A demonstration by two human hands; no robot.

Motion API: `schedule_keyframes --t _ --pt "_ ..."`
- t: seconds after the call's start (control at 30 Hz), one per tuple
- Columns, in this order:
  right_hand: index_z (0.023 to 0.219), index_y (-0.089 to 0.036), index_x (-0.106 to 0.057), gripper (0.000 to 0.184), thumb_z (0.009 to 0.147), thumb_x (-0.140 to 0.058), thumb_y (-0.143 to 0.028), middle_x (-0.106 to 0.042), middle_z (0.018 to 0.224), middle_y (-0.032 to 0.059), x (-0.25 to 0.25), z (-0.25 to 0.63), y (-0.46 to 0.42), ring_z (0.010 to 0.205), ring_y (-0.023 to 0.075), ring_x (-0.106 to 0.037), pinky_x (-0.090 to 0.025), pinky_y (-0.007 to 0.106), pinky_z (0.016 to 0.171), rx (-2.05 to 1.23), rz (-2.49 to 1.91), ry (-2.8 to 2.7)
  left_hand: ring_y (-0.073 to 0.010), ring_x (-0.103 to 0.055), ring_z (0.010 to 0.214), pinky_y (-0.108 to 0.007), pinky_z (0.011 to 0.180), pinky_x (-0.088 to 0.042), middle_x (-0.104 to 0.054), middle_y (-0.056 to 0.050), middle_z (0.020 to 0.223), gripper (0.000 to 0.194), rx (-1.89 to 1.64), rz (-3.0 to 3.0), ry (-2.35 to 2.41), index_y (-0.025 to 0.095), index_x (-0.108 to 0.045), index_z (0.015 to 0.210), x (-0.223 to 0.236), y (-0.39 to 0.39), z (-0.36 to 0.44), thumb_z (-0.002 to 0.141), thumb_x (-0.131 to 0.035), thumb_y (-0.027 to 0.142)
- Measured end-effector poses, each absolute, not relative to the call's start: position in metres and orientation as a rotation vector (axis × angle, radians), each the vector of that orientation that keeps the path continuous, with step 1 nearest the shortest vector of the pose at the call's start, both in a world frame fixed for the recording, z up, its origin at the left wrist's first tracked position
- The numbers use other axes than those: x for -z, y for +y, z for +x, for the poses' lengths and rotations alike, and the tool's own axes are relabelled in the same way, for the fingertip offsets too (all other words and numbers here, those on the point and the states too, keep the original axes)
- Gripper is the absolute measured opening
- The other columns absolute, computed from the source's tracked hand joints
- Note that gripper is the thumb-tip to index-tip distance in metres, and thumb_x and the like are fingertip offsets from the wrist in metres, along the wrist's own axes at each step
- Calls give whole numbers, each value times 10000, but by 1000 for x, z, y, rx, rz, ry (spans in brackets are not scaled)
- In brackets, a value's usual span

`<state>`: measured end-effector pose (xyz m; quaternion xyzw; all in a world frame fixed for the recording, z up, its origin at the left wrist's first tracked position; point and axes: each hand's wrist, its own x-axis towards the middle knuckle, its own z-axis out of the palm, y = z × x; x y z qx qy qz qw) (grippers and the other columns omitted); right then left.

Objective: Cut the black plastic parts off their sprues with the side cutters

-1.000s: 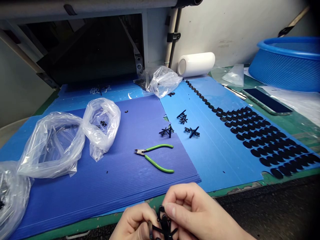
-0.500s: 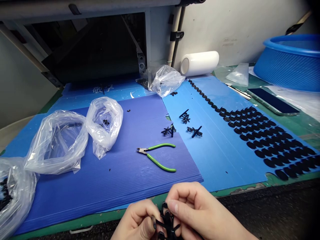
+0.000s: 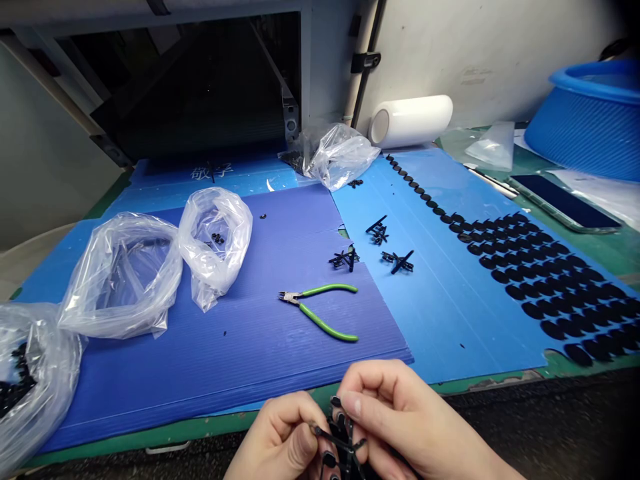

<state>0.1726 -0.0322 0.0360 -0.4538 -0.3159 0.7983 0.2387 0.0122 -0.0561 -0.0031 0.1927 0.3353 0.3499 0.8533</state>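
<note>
At the bottom edge, just in front of the table, my left hand [image 3: 280,440] and my right hand [image 3: 395,420] both pinch one black plastic sprue [image 3: 343,443] with small oval pieces on its arms. My right thumb and forefinger grip its upper end; my left fingers hold its left arm. Green-handled cutters [image 3: 320,308] lie on the dark blue corrugated sheet [image 3: 200,360], a hand's length beyond my hands. Three more black sprues [image 3: 380,247] lie farther back.
Rows of black oval parts [image 3: 540,280] cover the light blue sheet [image 3: 450,320] at right. Clear plastic bags [image 3: 125,273] sit at left, one with black pieces [image 3: 20,380]. A white roll [image 3: 410,120], a phone [image 3: 565,203], a blue basin [image 3: 590,113] and a machine opening [image 3: 190,87] stand behind.
The view has shifted slightly, so the table contents sit a little right and higher. My hands have turned the sprue and hold it lower in the frame.
</note>
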Motion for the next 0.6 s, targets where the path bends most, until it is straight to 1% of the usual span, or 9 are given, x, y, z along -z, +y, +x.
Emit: schedule_keyframes --t 0.33,0.53,0.6 --pt "643 -137 -469 277 778 -543 -367 -471 411 -82 -34 174 -32 253 -17 -338 -215 57 246 -2186 -1220 -911 -52 -531 461 -132 449 -351 -601 -5 532 267 -740 365 690 118 -600 630 0 -56 12 613 -729 350" --pt "658 -143 -467 308 762 -543 -422 -509 465 -55 -37 173 -32 266 -13 -350 -208 73 251 -2191 -1244 -918 -56 -532 461 -137 451 -355 -611 -13 547 269 -731 341 703 119 -608 620 -1 -56 12 594 -739 352" --pt "659 -148 -462 315 750 -550 -437 -511 469 -53 -38 172 -32 266 -8 -346 -190 86 252 -2182 -1244 -917 -61 -536 473 -139 457 -356 -621 -28 569 293 -724 353 709 119 -612 630 -1 -55 12 584 -737 380"
